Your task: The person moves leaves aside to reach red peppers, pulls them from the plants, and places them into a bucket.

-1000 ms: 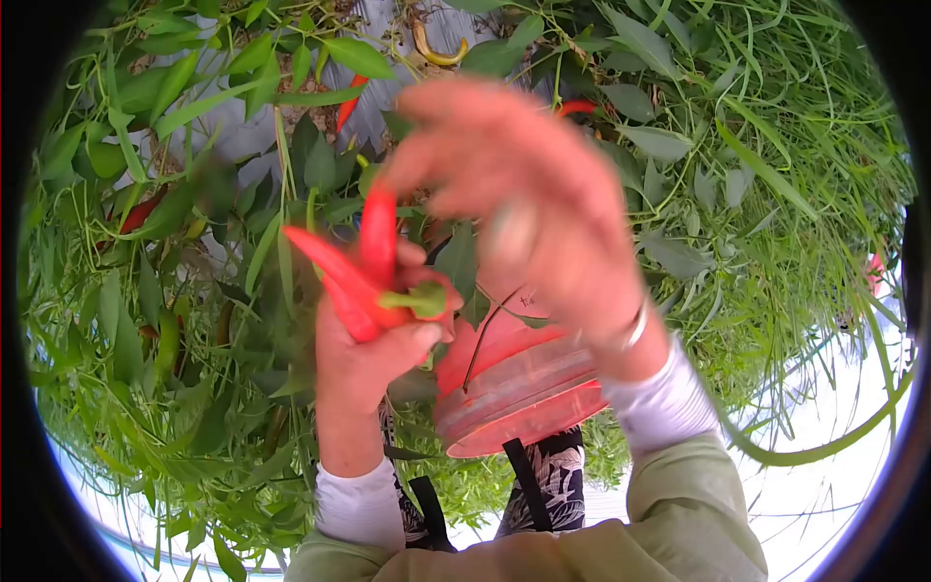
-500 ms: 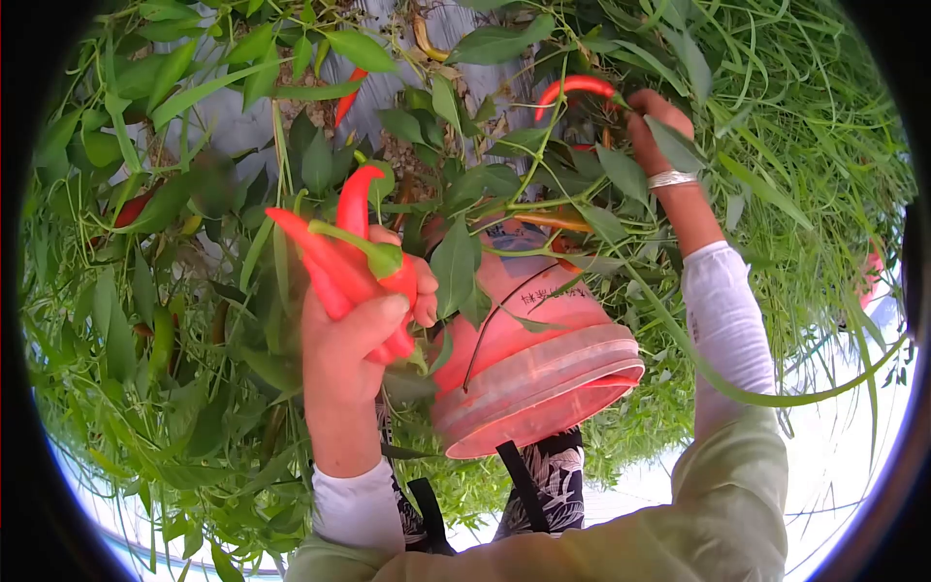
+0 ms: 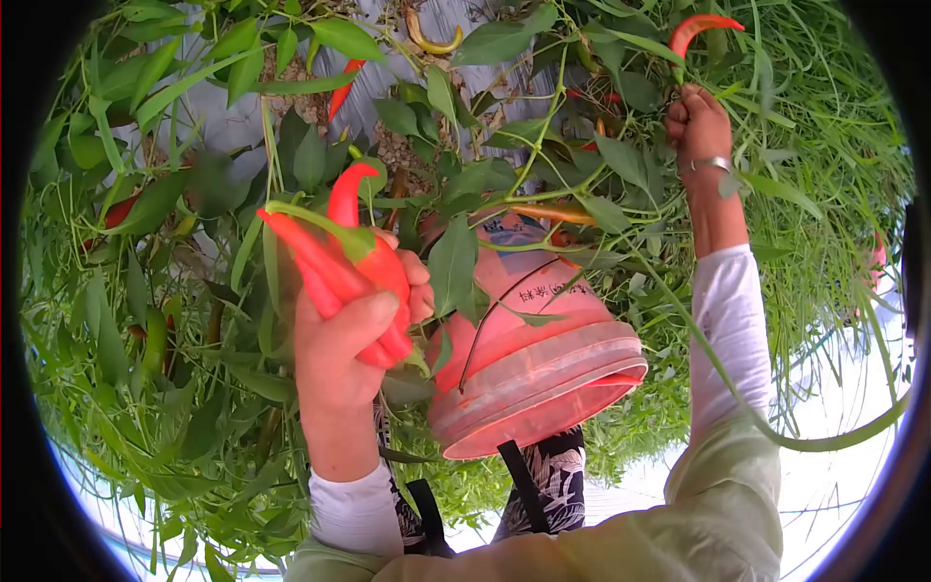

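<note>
My left hand (image 3: 339,359) is closed around a bunch of red chili peppers (image 3: 335,272). Their tips and one green stem point up and to the left out of the fist. At the upper right, my right hand (image 3: 700,126) pinches the green stem of one curved red chili pepper (image 3: 690,34), which sticks up above the fingers with its tip to the right. Between my arms is a red bucket (image 3: 533,310), its rim facing my legs and dark writing on its side. Leaves partly cover the bucket.
Pepper plants (image 3: 475,184) spread across the middle and left, with an orange pepper (image 3: 553,213) and a red pepper (image 3: 344,89) among the leaves. Grey sheeting (image 3: 378,39) covers ground at the top. Tall grass (image 3: 824,126) fills the right side. A long green blade (image 3: 718,373) arcs before my right sleeve.
My right hand has moved up and right, carrying the curved chili pepper, which now points upward instead of left. My left hand keeps its bunch, turned slightly.
</note>
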Demonstrator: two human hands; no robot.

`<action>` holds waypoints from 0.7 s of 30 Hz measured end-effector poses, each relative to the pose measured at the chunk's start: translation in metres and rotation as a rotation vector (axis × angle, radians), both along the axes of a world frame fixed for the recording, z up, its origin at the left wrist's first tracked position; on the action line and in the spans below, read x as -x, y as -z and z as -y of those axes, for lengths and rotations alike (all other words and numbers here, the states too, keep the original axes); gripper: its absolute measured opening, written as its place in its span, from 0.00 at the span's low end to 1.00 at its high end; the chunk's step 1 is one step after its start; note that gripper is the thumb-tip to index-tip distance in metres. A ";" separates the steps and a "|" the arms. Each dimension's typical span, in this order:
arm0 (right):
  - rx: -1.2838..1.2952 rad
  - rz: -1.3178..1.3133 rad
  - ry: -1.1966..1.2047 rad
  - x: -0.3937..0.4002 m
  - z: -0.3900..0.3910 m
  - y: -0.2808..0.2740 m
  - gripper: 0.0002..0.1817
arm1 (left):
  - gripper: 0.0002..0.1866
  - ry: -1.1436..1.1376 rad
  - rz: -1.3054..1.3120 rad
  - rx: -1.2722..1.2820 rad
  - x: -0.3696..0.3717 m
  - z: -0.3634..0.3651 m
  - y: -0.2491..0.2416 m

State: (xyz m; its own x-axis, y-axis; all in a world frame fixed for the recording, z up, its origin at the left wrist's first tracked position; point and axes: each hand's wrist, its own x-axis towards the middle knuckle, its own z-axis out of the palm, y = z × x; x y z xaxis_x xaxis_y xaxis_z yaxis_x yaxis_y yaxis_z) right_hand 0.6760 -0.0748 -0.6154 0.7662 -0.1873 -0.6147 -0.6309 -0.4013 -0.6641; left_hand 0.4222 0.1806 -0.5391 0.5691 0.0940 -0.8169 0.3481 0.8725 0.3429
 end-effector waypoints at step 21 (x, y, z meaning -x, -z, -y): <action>0.711 -0.032 -1.134 0.063 0.080 0.013 0.12 | 0.26 0.112 0.088 0.076 -0.014 0.043 0.000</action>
